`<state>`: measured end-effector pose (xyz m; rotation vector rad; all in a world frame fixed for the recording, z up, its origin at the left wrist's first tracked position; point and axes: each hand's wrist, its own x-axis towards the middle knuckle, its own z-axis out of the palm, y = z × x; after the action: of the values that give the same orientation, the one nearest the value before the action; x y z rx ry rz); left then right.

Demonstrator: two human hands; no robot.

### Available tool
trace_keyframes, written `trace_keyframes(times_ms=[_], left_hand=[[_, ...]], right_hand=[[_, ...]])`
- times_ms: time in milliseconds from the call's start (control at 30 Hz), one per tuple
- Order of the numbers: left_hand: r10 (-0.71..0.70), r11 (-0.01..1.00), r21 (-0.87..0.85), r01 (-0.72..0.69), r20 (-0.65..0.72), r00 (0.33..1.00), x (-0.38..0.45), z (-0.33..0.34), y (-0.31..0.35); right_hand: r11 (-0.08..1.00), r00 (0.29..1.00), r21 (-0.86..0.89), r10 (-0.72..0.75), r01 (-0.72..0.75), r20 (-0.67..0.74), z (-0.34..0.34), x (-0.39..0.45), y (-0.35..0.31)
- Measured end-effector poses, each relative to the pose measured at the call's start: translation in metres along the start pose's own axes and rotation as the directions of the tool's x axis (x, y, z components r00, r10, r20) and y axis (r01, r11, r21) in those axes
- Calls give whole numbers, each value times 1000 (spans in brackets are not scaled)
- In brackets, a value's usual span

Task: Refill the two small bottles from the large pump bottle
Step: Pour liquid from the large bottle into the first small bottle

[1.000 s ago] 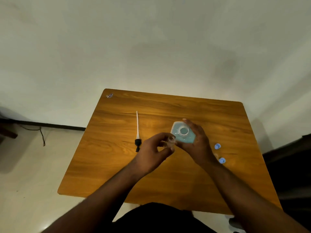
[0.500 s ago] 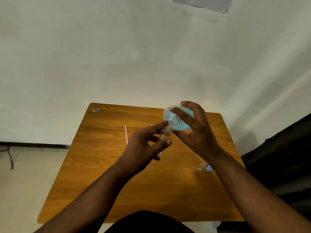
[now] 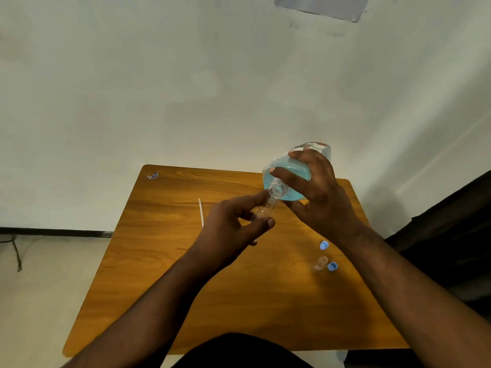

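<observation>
My right hand [image 3: 318, 197] grips the large clear bottle [image 3: 289, 176] of blue liquid, lifted off the table and tipped so its open neck points down toward me. My left hand [image 3: 231, 229] pinches a small clear bottle [image 3: 265, 208] just under that neck, mouth against mouth. The second small clear bottle [image 3: 320, 264] stands on the wooden table [image 3: 159, 261] at the right, between two blue caps [image 3: 324, 245] [image 3: 332, 266]. The pump's white tube [image 3: 201, 212] lies on the table left of my left hand; its head is hidden behind that hand.
A small blue-and-white sticker [image 3: 152, 175] sits at the table's far left corner. The table stands against a pale wall. A dark seat or cloth [image 3: 451, 235] lies off the right edge, and a cable [image 3: 16, 253] runs on the floor at left.
My right hand has lifted the large bottle from the table and tilted it neck-down. My left hand has raised the small bottle up to its mouth. My head has tipped upward.
</observation>
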<state>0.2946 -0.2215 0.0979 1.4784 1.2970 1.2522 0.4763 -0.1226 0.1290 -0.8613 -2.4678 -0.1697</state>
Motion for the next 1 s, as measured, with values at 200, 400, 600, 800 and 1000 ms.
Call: trace_keyframes(times_ms=[200,400,600,800,1000], left_hand=[[4,1000,-9,-4,-3,1000,-1,-1,2],[18,1000,-2,-18,-12,1000,-1,-1,3],[10,1000,-18,-11,-24,1000,-1,-1,3],[-9,999,-50,7,-32,999,0,3,3],[-16,999,-49,14,-37,999,3,3,5]], right_hand=[[1000,1000,-11,-14,14,17,-3,5,-2],[998,999,-35,-48,48,3,-6,8,-1],[998,999,-40,-46,46,2,-7,10,0],[998,999,-46,-38,38,-3,-10,11,-1],[996,999,-71,-46,46,1,-14,14,-2]])
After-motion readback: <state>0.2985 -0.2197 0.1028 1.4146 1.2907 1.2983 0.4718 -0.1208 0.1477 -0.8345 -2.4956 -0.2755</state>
